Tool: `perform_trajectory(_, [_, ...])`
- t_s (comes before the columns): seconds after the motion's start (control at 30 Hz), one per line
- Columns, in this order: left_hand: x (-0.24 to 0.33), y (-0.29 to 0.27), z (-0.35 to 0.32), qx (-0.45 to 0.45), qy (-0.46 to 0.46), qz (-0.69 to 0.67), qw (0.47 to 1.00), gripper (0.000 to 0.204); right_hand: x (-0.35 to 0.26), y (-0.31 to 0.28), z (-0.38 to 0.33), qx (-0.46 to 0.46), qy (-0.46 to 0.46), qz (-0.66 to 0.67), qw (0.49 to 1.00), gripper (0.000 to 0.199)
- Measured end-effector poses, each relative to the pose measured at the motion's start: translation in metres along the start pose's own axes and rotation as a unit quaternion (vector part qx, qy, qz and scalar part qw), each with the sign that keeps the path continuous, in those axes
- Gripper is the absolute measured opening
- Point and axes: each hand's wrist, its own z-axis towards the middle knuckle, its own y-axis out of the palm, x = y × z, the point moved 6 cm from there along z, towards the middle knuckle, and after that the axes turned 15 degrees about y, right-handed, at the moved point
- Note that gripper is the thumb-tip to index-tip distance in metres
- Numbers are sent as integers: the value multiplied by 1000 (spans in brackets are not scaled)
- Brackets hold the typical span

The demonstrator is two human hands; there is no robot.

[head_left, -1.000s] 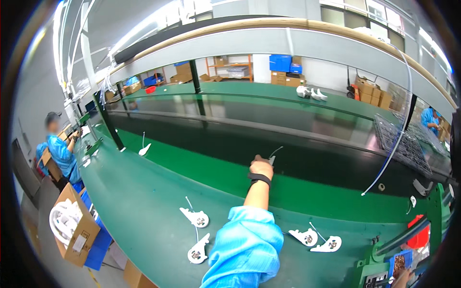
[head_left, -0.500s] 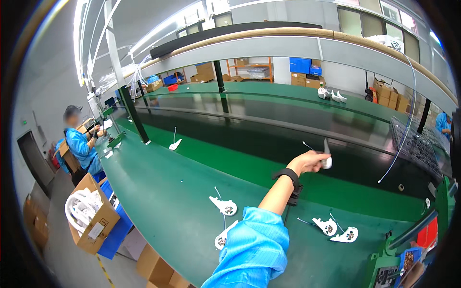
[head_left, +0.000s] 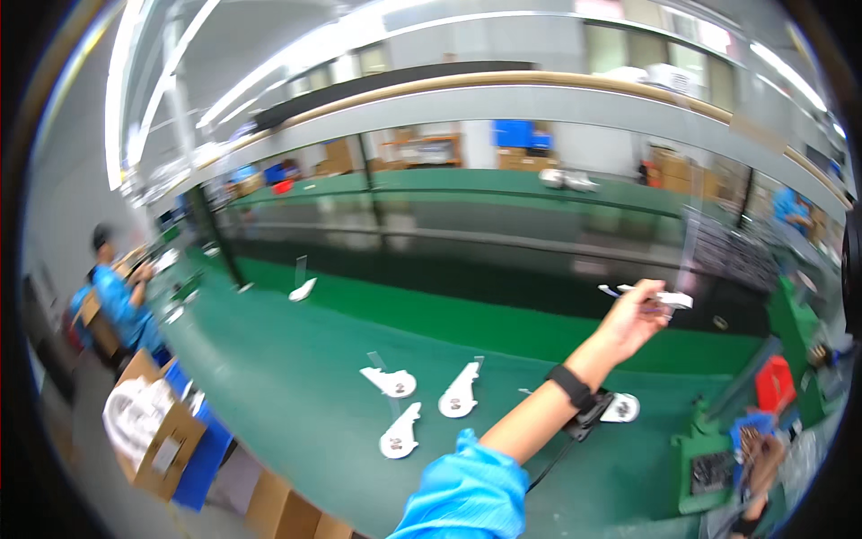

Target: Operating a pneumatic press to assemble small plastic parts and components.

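Note:
My left hand (head_left: 636, 322), with a black band round the wrist, reaches across to the right above the dark strip of the bench. Its fingers are closed on a white plastic part (head_left: 675, 300) with a thin lead. Below the arm lie similar white teardrop-shaped parts with round ends: one part (head_left: 398, 384) beside a second part (head_left: 459, 395), and a third part (head_left: 399, 435) nearer me. Another white part (head_left: 621, 409) is partly hidden behind the wristband. At the lower right, what looks like my right hand (head_left: 761, 463) is beside a blue bin (head_left: 747, 422); its fingers are blurred.
A green metal fixture (head_left: 696, 458) and a red bin (head_left: 774, 384) stand at the right. Farther left on the green bench (head_left: 296, 386) lies a white part (head_left: 303, 289). A cardboard box (head_left: 166, 449) of white pieces stands at the left, near a co-worker in blue (head_left: 126, 305).
My left hand has moved right and stretched out with the white part still in it. The view has swung right, and the part formerly behind my sleeve is now uncovered.

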Motion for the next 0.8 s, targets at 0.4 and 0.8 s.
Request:
perform_trajectory(0.4, [-150, 49, -29, 7, -51, 160, 986, 13, -61, -2, -18, 196, -85, -39, 976, 22])
perform_trajectory(0.8, [-200, 75, -62, -51, -70, 306, 948, 13, -60, -11, -20, 158, -6, 1, 987, 25])
